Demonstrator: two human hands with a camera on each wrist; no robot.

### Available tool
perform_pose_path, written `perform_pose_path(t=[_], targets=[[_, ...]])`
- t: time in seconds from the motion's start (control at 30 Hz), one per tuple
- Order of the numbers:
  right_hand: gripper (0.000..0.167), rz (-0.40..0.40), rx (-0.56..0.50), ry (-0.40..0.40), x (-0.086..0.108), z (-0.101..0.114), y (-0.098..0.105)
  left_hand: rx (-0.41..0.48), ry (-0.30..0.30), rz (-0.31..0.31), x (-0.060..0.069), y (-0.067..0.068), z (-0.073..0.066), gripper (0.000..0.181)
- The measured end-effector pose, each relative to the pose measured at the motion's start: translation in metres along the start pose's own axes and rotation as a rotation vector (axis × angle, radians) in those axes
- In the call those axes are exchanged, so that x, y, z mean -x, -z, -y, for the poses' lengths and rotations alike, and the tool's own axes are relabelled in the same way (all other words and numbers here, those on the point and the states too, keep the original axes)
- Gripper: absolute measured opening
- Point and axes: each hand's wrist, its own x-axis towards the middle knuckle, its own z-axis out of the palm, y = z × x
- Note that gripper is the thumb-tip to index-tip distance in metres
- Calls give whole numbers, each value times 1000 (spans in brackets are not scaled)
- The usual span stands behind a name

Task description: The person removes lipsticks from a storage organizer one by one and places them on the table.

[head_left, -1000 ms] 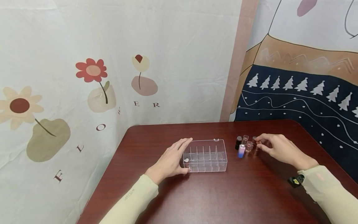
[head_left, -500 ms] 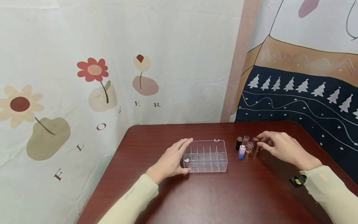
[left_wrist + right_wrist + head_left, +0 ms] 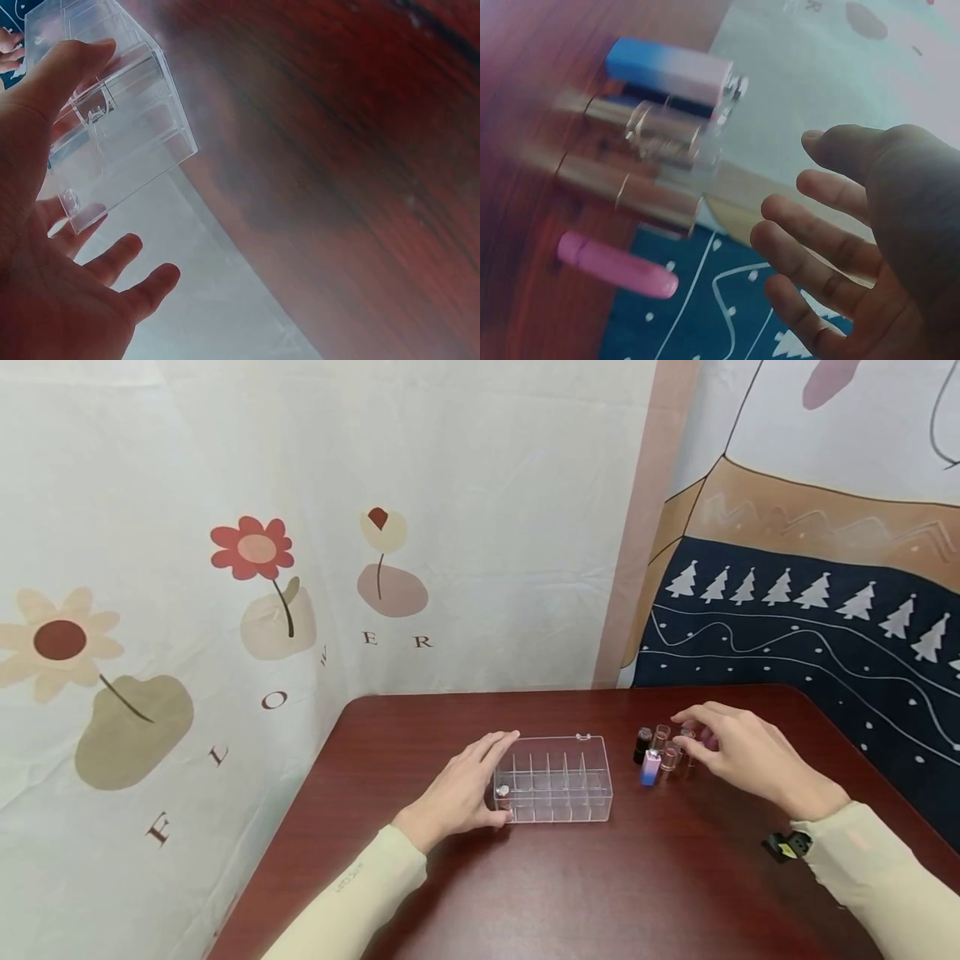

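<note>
A clear divided box point(image 3: 558, 811) stands on the table, its left end held between the thumb and fingers of my left hand point(image 3: 459, 789). The left wrist view shows the thumb point(image 3: 79, 64) pressed on the box's wall. One lipstick point(image 3: 504, 799) stands in the box's front left compartment. My right hand point(image 3: 738, 752) hovers with parted fingers just above a cluster of lipsticks, holding nothing. Among these are a pink-and-blue lipstick point(image 3: 671, 69), a black lipstick point(image 3: 642, 745), a clear-capped lipstick point(image 3: 667, 135), a coppery lipstick point(image 3: 626, 195) and a pink tube point(image 3: 617, 265). The hand partly hides the cluster in the head view.
The dark red wooden table point(image 3: 570, 885) reaches back to a pale flower-printed cloth point(image 3: 487, 527). A dark blue cloth with white trees point(image 3: 780, 635) hangs along its right side. A black band with a small device point(image 3: 786, 846) sits at the right wrist.
My right hand has come up from the rightmost lipsticks and shifted slightly left, over the cluster, with its fingers clear of them. The left hand and the box have stayed put.
</note>
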Motion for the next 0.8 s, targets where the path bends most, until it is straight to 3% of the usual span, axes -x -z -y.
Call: perform_pose_path(t=[0.53, 0.8], targets=[[34, -44, -55, 156, -16, 45, -14, -8, 22, 54, 2, 15, 1, 130], [38, -70, -98, 218, -21, 64, -32, -32, 17, 61, 0, 15, -1, 131]])
